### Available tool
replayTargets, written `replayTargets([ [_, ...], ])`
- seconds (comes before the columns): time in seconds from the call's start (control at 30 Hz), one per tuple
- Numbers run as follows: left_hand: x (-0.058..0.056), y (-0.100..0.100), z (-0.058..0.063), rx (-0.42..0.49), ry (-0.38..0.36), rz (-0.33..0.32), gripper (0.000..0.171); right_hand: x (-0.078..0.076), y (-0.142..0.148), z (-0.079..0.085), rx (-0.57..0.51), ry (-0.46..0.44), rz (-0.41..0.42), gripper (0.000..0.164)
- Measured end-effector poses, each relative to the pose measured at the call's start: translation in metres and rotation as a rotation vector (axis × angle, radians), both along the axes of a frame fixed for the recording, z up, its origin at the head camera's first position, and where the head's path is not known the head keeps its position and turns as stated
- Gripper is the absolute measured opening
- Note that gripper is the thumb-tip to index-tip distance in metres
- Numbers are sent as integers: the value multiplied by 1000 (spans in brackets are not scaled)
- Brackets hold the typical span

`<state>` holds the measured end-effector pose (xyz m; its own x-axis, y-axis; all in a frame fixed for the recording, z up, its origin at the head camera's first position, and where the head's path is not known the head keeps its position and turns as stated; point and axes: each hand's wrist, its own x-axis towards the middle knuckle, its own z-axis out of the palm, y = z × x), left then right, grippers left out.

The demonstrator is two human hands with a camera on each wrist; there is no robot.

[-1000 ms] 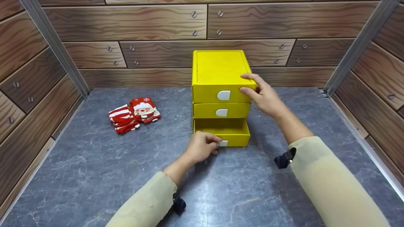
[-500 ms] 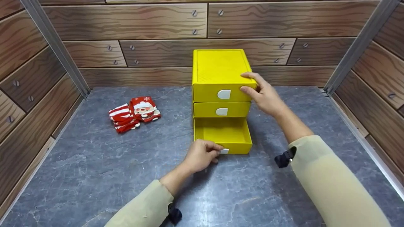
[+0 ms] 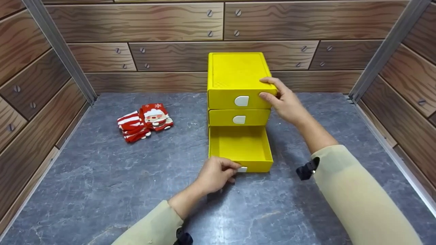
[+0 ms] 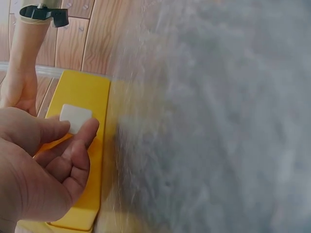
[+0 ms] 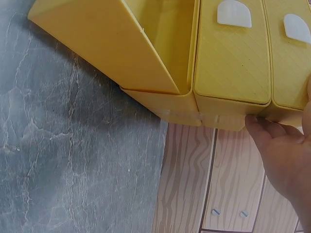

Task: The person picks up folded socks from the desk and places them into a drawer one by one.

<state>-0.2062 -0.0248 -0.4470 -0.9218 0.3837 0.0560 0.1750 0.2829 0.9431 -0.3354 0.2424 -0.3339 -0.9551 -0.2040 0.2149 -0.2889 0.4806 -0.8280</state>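
A yellow cabinet point(image 3: 238, 69) with three stacked drawers stands near the back wall. Its bottom drawer point(image 3: 257, 166) is pulled well out, and the bare inside shows. My left hand point(image 3: 214, 175) pinches that drawer's white handle point(image 4: 75, 116) between thumb and index finger, as the left wrist view shows up close. At the cabinet's upper right front corner, my right hand point(image 3: 287, 105) grips with thumb on the front and a fingertip on the top; its other fingers lie along the side. The upper drawers, each with a white handle point(image 3: 241, 101), are closed.
A folded red-and-white cloth item point(image 3: 146, 122) with a Santa print lies on the grey marbled tabletop point(image 3: 85, 177), left of the cabinet. Wood-patterned walls point(image 3: 136, 22) with metal corner posts point(image 3: 61, 54) enclose the back and sides.
My left hand has drawn the bottom drawer farther out toward me, exposing more of its inside. The right hand keeps its grip on the cabinet corner; the cloth item has not moved.
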Motion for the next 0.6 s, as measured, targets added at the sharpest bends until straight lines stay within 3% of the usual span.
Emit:
replayTargets([
  [0.6, 7, -1, 0, -2, 19, -24, 20, 0, -1, 1, 1, 22, -1, 50],
])
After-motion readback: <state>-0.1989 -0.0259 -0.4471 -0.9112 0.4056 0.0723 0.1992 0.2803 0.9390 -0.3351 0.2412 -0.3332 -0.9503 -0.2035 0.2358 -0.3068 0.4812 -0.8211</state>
